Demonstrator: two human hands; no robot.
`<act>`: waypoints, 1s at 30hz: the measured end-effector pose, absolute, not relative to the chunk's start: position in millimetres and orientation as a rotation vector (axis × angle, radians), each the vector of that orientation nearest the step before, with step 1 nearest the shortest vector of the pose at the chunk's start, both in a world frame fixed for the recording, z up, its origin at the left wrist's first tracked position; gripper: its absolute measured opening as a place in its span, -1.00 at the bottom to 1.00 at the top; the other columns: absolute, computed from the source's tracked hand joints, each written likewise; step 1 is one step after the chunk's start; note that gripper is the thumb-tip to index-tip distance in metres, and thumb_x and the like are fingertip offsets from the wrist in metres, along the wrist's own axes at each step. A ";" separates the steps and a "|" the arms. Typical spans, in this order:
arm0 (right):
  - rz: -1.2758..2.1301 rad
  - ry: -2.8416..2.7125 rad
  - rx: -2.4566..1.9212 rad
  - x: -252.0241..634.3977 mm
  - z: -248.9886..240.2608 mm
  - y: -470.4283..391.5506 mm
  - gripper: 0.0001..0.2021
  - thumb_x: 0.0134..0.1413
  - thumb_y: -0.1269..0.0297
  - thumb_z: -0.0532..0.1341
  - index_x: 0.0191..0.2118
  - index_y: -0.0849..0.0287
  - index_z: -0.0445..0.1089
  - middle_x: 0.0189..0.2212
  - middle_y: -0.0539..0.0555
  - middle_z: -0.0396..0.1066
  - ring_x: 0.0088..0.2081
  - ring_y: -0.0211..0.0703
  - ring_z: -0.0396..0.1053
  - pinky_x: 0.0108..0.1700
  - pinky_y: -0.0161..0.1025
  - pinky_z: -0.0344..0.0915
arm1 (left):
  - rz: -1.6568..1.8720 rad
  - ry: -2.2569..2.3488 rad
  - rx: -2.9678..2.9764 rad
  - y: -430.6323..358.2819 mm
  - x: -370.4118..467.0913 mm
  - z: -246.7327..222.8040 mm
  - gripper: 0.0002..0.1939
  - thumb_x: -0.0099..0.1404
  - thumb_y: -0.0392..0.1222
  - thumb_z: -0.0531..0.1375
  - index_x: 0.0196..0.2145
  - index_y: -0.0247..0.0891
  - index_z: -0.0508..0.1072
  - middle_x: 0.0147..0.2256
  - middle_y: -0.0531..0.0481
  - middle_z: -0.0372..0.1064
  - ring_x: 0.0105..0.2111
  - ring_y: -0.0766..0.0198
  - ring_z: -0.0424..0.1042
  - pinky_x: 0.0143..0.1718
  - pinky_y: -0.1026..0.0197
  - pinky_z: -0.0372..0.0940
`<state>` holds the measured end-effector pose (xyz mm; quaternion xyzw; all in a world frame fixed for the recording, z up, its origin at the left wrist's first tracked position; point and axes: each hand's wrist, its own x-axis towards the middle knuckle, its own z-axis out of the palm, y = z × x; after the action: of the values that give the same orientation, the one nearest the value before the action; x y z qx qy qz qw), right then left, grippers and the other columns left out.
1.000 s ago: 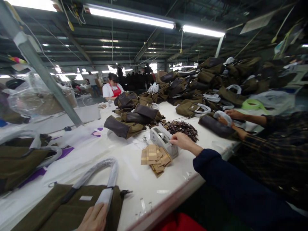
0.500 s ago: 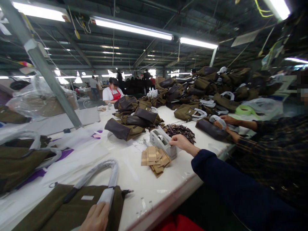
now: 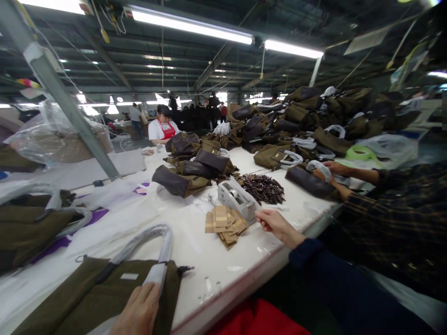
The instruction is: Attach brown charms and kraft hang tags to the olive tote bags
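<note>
An olive bag point(image 3: 84, 288) lies at the lower left, its handle point(image 3: 139, 239) sleeved in clear plastic. My left hand point(image 3: 138, 304) is closed around the handle's lower end. A grey tape dispenser point(image 3: 237, 200) stands in the middle of the table. Just off its cutting end, my right hand point(image 3: 275, 225) is pinched shut on clear tape, which barely shows between the fingertips. Brown paper cards point(image 3: 225, 223) lie in a loose heap beside the dispenser.
Dark small pieces point(image 3: 263, 188) are heaped behind the dispenser. Olive and brown bags point(image 3: 193, 174) lie beyond, with a tall bag pile point(image 3: 296, 116) at the back. A co-worker's hands point(image 3: 335, 172) handle a bag at right. A slanted metal post point(image 3: 73, 111) rises at left.
My right hand has moved a little right and down, away from the dispenser's cutting end, still pinched. My left hand keeps its hold on the handle. The view has tilted slightly.
</note>
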<state>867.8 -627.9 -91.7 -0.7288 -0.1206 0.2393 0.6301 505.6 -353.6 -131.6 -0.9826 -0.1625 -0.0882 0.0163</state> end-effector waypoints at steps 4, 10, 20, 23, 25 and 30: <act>0.685 -0.225 -1.552 851.4 -103.4 -622.0 -0.66 -0.22 0.12 0.41 -0.49 0.19 0.26 -0.57 -0.05 0.21 -0.61 -0.41 0.06 -0.63 -0.41 0.02 | -0.319 -0.640 -3.057 -375.2 508.4 -114.8 -0.63 0.35 -0.46 -0.02 -0.09 -0.21 0.50 -0.07 -0.04 0.43 -0.05 0.17 0.38 0.02 0.13 0.34; 1.119 -0.424 -1.155 765.1 -70.2 -566.1 -0.67 -0.11 0.14 0.44 -0.39 0.24 0.33 -0.55 -0.10 0.23 -0.60 -0.48 0.08 -0.62 -0.50 0.02 | -0.330 -0.680 -3.052 -384.3 512.7 -102.7 -0.68 0.37 -0.47 -0.02 -0.14 -0.24 0.47 -0.16 -0.04 0.40 -0.11 0.17 0.35 -0.04 0.11 0.32; 1.351 -0.990 -1.553 691.9 -76.8 -414.9 -0.81 0.07 0.43 0.26 -0.55 0.28 0.37 -0.70 -0.11 0.30 -0.70 -0.44 0.19 -0.68 -0.51 0.19 | -0.334 -0.658 -3.053 -386.1 514.3 -96.6 -0.69 0.34 -0.48 0.01 -0.13 -0.26 0.47 -0.21 -0.05 0.39 -0.16 0.16 0.34 -0.08 0.12 0.32; 1.365 -0.984 -1.611 693.2 -78.2 -413.1 -0.76 0.05 0.46 0.28 -0.60 0.29 0.34 -0.72 -0.11 0.30 -0.70 -0.45 0.19 -0.67 -0.54 0.22 | -0.360 -0.698 -3.087 -384.9 513.1 -96.1 -0.69 0.35 -0.48 -0.01 -0.13 -0.26 0.46 -0.19 -0.06 0.39 -0.14 0.15 0.33 -0.08 0.12 0.31; 1.377 -0.977 -1.648 693.0 -77.9 -412.2 -0.75 0.04 0.48 0.29 -0.61 0.29 0.33 -0.74 -0.11 0.29 -0.70 -0.44 0.20 -0.65 -0.53 0.27 | -0.371 -0.717 -3.102 -384.5 512.4 -95.6 -0.69 0.36 -0.48 -0.02 -0.13 -0.26 0.46 -0.20 -0.06 0.39 -0.14 0.15 0.33 -0.08 0.12 0.31; 1.408 -0.977 -1.733 692.1 -81.1 -404.1 -0.75 -0.01 0.46 0.34 -0.62 0.29 0.34 -0.77 -0.10 0.29 -0.72 -0.41 0.21 -0.64 -0.47 0.35 | -0.380 -0.713 -3.127 -383.3 511.2 -95.3 -0.70 0.37 -0.46 -0.02 -0.15 -0.26 0.46 -0.21 -0.06 0.39 -0.15 0.13 0.32 -0.09 0.09 0.30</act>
<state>692.1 -404.1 -81.1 -0.6674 -0.3764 0.5424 0.3447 511.2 -383.3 -95.3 -0.9673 -0.2205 -0.1176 -0.0440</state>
